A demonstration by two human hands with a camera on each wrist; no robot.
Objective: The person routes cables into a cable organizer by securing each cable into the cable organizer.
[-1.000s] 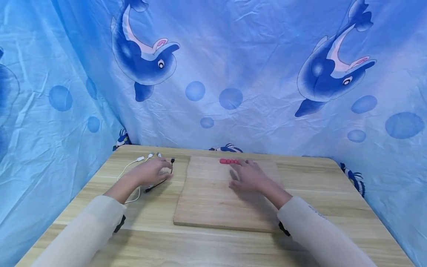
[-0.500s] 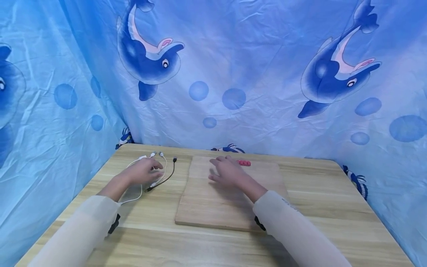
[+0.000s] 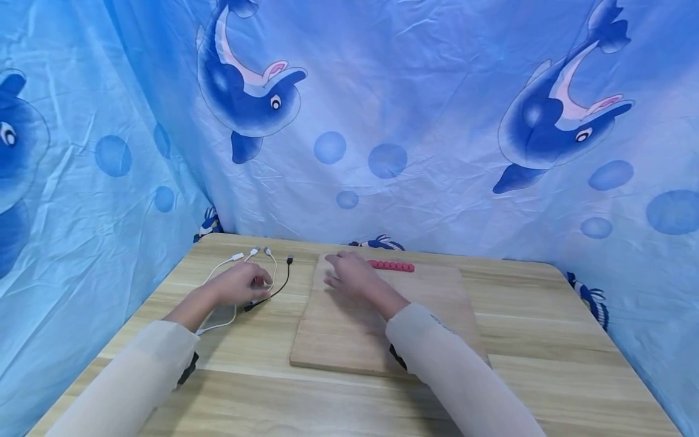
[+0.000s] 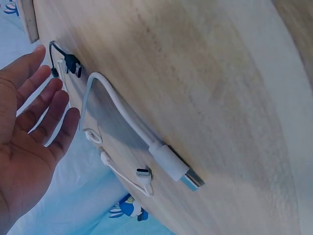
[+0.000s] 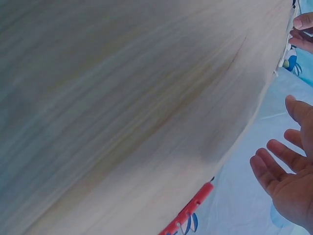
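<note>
My left hand (image 3: pixel 240 284) hovers over a group of USB cables at the table's left, its fingers relaxed and holding nothing. A white USB cable (image 4: pixel 166 161) lies below it, plug pointing away from the hand in the left wrist view. Other white cables (image 3: pixel 273 258) and a short black USB cable (image 3: pixel 290 260) lie around it. My right hand (image 3: pixel 352 276) is over the far left of a wooden board (image 3: pixel 327 346), fingers spread and nothing held. Just right of it, a red notched strip (image 3: pixel 392 266) rests along the board's far edge, its left end hidden by the hand.
A pale wood-grain table (image 3: pixel 524 303) carries everything. Blue curtains (image 3: pixel 437 200) printed with dolphins enclose the back and sides. The board's near edge stands slightly raised above the table.
My right hand has moved left from the red strip, uncovering more of it. My left hand drew back slightly left, then shifted little, staying over the cables.
</note>
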